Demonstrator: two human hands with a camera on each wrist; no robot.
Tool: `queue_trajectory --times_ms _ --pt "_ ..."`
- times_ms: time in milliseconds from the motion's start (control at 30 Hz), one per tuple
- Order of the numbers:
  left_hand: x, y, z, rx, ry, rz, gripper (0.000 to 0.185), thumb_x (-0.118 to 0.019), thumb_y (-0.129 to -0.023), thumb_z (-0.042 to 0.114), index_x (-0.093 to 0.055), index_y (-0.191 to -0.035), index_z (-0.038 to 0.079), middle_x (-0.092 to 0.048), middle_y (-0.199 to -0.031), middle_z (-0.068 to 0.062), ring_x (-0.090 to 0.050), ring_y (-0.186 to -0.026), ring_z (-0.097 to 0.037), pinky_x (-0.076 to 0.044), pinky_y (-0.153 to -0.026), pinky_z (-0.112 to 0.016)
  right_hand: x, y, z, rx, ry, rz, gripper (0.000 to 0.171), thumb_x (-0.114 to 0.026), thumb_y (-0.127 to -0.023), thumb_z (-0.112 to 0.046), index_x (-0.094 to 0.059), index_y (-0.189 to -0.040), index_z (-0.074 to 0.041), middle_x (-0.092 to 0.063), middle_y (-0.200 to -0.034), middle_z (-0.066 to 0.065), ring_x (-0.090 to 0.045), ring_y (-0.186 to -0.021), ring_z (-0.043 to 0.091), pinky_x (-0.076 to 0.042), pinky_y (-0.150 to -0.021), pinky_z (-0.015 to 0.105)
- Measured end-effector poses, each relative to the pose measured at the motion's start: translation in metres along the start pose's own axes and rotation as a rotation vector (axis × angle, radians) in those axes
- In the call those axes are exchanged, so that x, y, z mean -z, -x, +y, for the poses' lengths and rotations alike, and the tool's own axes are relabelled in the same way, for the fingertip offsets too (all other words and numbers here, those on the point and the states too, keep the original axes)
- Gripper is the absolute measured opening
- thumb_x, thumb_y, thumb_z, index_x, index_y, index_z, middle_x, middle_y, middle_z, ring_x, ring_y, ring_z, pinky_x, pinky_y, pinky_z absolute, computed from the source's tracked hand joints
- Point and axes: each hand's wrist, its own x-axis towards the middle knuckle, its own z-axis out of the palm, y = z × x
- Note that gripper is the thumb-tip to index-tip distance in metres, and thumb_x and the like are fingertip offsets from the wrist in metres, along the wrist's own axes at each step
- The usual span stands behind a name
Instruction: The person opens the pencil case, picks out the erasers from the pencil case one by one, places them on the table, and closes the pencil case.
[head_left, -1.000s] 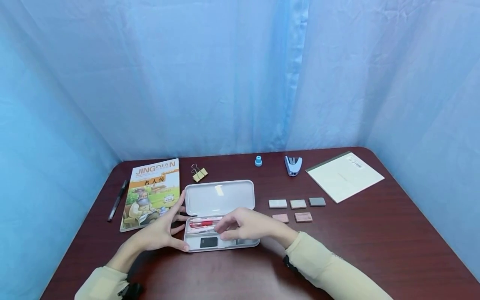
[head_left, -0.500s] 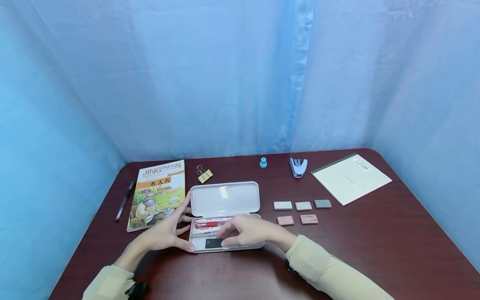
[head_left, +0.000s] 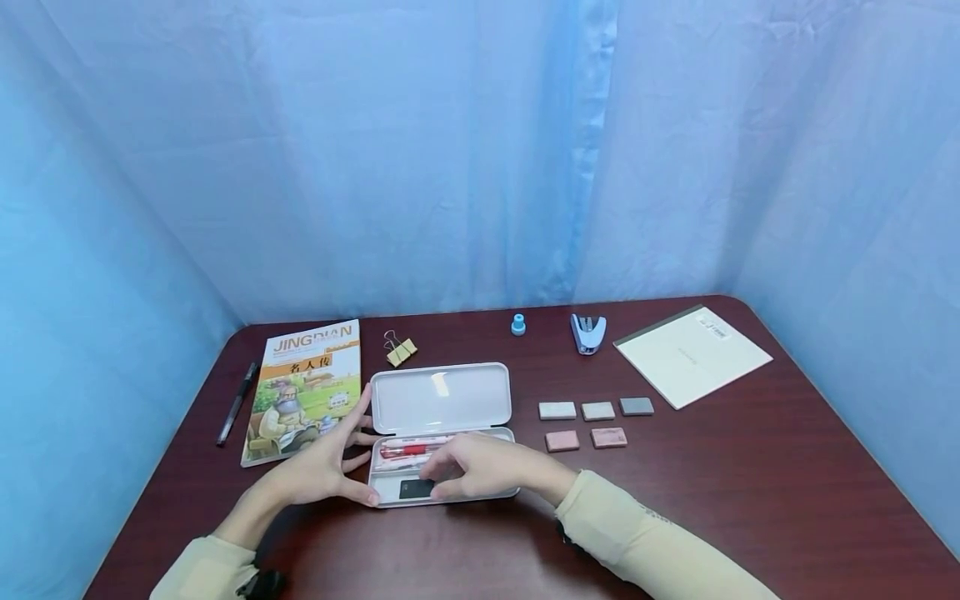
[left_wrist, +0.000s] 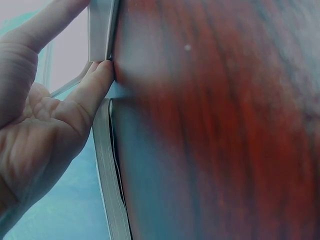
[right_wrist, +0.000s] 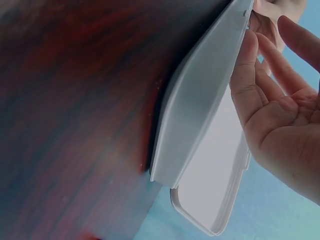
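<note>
Blue curtains surround the desk [head_left: 750, 500], where the open case [head_left: 442, 433] lies just right of the book [head_left: 303, 387]; the left hand [head_left: 318, 467], fingers spread, should brace the case's left end while the right hand [head_left: 480, 467], loosely curled and holding nothing visible, works gently inside.

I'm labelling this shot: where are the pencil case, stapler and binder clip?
Pencil case [head_left: 441, 398]: head view, inside of open lid.
Stapler [head_left: 587, 332]: head view, body middle.
Binder clip [head_left: 401, 352]: head view, tan body.
</note>
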Motion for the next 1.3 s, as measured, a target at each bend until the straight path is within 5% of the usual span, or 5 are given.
queue_trajectory --times_ms 533,867,1300 --pt "0.002 -0.001 0.004 0.012 0.028 -0.006 0.133 -0.09 -0.078 0.01 0.011 -0.162 0.035 -0.022 -0.154 -0.02 -0.035 -0.141 -0.04 -0.04 -0.111 -0.043 -0.001 0.0 -0.002 -0.027 -0.04 0.034 0.024 -0.074 -0.093 -0.013 -0.075 -0.116 -0.007 -0.074 -0.108 -0.003 -0.064 -0.099 0.0 -0.052 -0.09 0.017" --pt "0.001 -0.001 0.003 0.003 0.048 -0.013 0.134 -0.089 -0.078 0.009 0.011 -0.162 0.034 -0.021 -0.154 -0.021 -0.033 -0.142 -0.042 -0.04 -0.111 -0.043 -0.005 -0.002 -0.013 -0.044 0.198 0.068 0.028 -0.077 -0.09 -0.02 -0.077 -0.116 -0.009 -0.074 -0.107 -0.006 -0.063 -0.096 0.0 -0.049 -0.088 0.015" --pt "0.001 0.0 0.004 0.02 0.05 -0.009 0.133 -0.089 -0.078 0.009 0.011 -0.162 0.036 -0.021 -0.155 -0.021 -0.034 -0.142 -0.04 -0.039 -0.112 -0.045 -0.006 -0.004 -0.01 -0.022 0.123 0.09 0.024 -0.075 -0.091 -0.013 -0.076 -0.115 -0.01 -0.074 -0.106 -0.006 -0.062 -0.098 -0.001 -0.049 -0.09 0.016"
